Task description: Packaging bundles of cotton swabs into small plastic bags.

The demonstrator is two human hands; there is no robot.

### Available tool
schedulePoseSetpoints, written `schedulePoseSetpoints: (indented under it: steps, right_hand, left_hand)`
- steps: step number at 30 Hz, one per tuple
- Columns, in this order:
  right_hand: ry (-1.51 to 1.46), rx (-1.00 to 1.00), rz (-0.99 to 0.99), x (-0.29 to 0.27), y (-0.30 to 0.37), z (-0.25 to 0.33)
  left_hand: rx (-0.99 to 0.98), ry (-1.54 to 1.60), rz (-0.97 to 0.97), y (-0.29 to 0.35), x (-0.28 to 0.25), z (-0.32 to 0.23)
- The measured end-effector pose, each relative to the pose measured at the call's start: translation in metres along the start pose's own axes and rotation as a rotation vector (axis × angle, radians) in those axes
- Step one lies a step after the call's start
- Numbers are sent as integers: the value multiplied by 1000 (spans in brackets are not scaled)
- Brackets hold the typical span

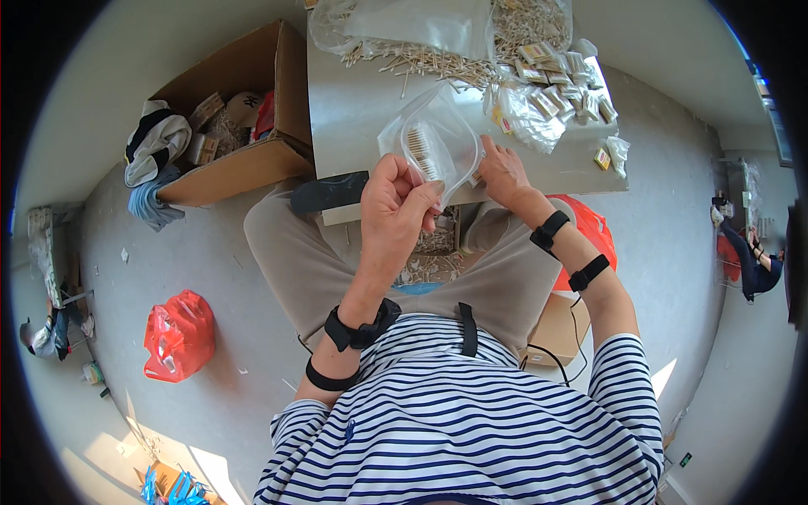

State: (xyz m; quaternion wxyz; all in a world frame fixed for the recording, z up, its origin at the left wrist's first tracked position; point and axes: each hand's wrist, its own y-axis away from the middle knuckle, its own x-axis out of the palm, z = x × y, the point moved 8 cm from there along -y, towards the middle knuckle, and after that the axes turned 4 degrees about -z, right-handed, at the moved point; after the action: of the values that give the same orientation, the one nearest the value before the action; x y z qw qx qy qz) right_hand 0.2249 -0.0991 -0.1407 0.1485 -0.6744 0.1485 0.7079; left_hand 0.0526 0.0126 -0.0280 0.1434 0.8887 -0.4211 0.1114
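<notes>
Over the near edge of the table, my left hand (396, 198) pinches the lower corner of a clear plastic bag (459, 139) between thumb and fingers. Inside the bag, toward its left side, lies a row of cotton swabs (422, 145). My right hand (505, 175) is closed at the bag's right edge, its fingertips on the film. A small brownish thing shows beside those fingers, too hidden to name.
Loose cotton swabs (421, 63) are heaped at the table's (349, 126) back. Small swab packs (555, 88) and clear bags (539, 130) lie right. A cardboard box (290, 84) stands left; a red plastic bag (181, 335) rests on the floor. Two people sit far off.
</notes>
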Motion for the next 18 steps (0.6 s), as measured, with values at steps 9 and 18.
schedulePoseSetpoints:
  steps: [9,18]
  right_hand:
    - [-138,65,-25,-5,8,-19]
    - [-817,420,-69,-55,43,-23]
  left_hand:
    - [-6,16,-4,-1,-2,3]
    - [13,17,5,0,-2,4]
